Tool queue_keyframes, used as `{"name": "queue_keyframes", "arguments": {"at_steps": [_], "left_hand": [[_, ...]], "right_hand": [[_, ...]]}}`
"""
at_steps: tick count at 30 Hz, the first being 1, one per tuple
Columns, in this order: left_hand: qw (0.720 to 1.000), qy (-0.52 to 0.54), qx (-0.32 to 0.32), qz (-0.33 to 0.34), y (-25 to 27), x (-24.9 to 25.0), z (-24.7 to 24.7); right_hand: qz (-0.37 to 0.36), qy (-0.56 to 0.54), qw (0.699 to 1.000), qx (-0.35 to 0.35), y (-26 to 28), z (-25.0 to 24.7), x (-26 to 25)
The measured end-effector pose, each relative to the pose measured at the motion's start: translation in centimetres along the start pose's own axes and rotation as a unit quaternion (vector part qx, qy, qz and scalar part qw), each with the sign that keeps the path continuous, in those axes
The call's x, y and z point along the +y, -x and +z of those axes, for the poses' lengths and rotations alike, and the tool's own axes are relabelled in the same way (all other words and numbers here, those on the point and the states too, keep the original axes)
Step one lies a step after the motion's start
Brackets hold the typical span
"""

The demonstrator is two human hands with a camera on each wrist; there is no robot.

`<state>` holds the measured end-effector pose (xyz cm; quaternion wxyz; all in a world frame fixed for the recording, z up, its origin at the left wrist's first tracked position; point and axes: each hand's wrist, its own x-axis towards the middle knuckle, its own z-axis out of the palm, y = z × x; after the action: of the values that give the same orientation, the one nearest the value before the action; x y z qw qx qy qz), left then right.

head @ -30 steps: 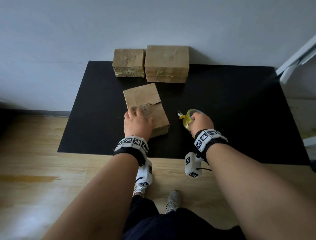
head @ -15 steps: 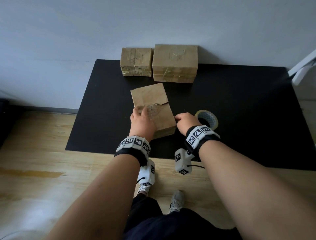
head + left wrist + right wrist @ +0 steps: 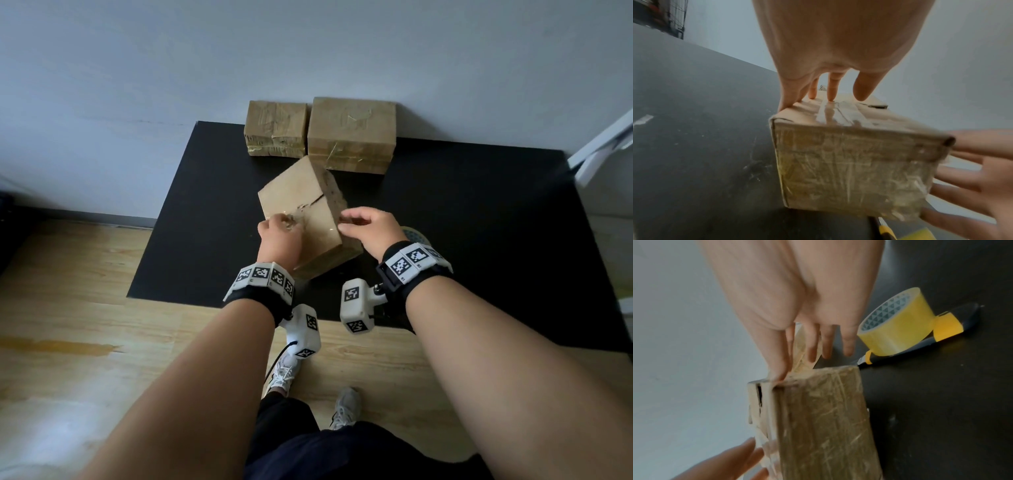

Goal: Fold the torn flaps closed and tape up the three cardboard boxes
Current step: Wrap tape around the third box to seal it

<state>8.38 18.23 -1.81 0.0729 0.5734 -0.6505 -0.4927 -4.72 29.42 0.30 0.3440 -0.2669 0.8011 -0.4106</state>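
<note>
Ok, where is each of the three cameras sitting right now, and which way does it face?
Head: above, looking forward and down at the black mat; both forearms, left hand and right hand on the near box.
Left wrist: under the left palm, facing along the fingers over the box top.
Right wrist: under the right hand, facing the box side, tape roll and knife.
Shared: all see the near box; each wrist view catches the other hand's fingers.
</note>
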Motion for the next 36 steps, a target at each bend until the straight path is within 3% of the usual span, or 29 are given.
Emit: {"name": "queue_keyframes", "arguments": {"at_steps": [5, 9, 11, 14, 20, 29, 36], "left_hand": [[0.999, 0.011, -0.041, -0.006, 0.1, -0.3, -0.2], [0.997, 0.000, -0.081, -0.002, 0.7, -0.5, 0.0], [0.994, 0.050, -0.091, -0.030, 0.9, -0.6, 0.1], [0.994, 0.067, -0.073, -0.044, -0.1, -1.8, 0.6], [0.998, 0.020, -0.063, -0.002, 0.5, -0.7, -0.7], [0.996, 0.063, -0.060, -0.027, -1.2, -1.1, -1.1], [0.999, -0.002, -0.047, -0.024, -1.8, -0.8, -0.4]], "right_hand": [[0.064, 0.046, 0.994, -0.072, -0.5, 1.6, -0.8], [0.044, 0.036, 0.996, -0.063, -0.4, 2.4, -0.5], [0.045, 0.029, 0.997, -0.053, -0.2, 2.0, -0.4], [0.044, 0.023, 0.998, -0.034, 0.0, 1.9, -0.1], [0.045, 0.058, 0.997, -0.004, -0.6, 3.3, 0.0], [0.054, 0.110, 0.992, 0.034, -1.7, 4.4, -0.6], [0.059, 0.135, 0.989, 0.033, -1.9, 4.5, -0.8]]}}
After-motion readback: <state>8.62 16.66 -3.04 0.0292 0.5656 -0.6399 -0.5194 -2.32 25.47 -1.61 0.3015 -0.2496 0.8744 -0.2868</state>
